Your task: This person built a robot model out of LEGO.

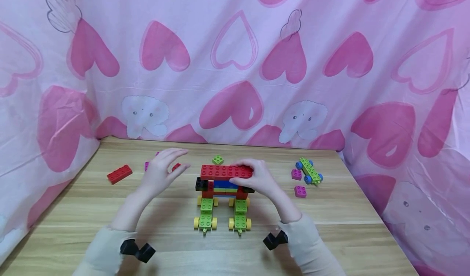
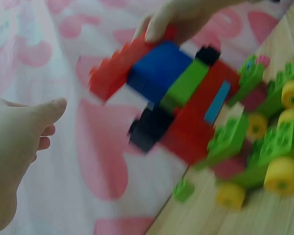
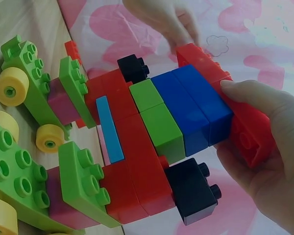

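Observation:
A brick structure stands at the middle of the table on two green wheeled bases (image 1: 206,220) with yellow wheels. Above them come red bricks (image 3: 132,176), a light blue strip (image 3: 110,129), black bricks (image 3: 191,188) at both sides, green bricks (image 3: 161,129) and blue bricks (image 3: 186,105). My right hand (image 1: 253,176) grips the right end of a long red brick (image 1: 222,171) across the top, thumb at the front. To the left of the structure my left hand (image 1: 163,172) is raised, fingers extended and apart from the bricks, holding nothing.
On the left lie a red brick (image 1: 119,174) and some magenta and red pieces. A small green brick (image 1: 218,160) sits behind the structure. To the right are magenta bricks (image 1: 300,191) and a green base with blue wheels (image 1: 309,171). A pink heart-patterned curtain (image 1: 235,64) hangs behind.

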The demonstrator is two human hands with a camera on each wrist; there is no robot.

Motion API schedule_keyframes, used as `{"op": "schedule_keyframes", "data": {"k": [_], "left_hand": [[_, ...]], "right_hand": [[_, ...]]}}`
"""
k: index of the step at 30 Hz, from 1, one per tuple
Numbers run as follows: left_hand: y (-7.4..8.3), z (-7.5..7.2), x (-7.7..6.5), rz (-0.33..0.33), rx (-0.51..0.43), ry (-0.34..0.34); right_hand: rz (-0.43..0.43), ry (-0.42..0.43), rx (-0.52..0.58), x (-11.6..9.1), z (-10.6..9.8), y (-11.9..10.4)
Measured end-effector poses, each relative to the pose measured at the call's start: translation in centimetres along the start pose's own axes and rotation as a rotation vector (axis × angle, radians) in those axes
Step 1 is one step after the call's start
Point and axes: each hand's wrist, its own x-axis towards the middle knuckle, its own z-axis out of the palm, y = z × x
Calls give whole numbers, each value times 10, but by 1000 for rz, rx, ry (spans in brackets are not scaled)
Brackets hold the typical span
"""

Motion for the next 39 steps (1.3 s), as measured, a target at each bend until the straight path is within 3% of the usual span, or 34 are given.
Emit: {"op": "schedule_keyframes", "data": {"k": [7,14,23,31,39], "left_hand": [[-37,-19,-17,-130,94,49],[-78,-39,-40,-299,141,-3],[-121,-57,-69,-526,187,-234],[-141,-60,-81,-612,226,-338],[-155,-63,-87,-672,173,-441]], "right_hand": [[39,3,11,0,1,1],[58,-8,6,-1,0,1],[62,-20,-6,0,-1,-1],[49,-25,-7,1,-1,0],[49,-21,-7,1,-1,2]]}}
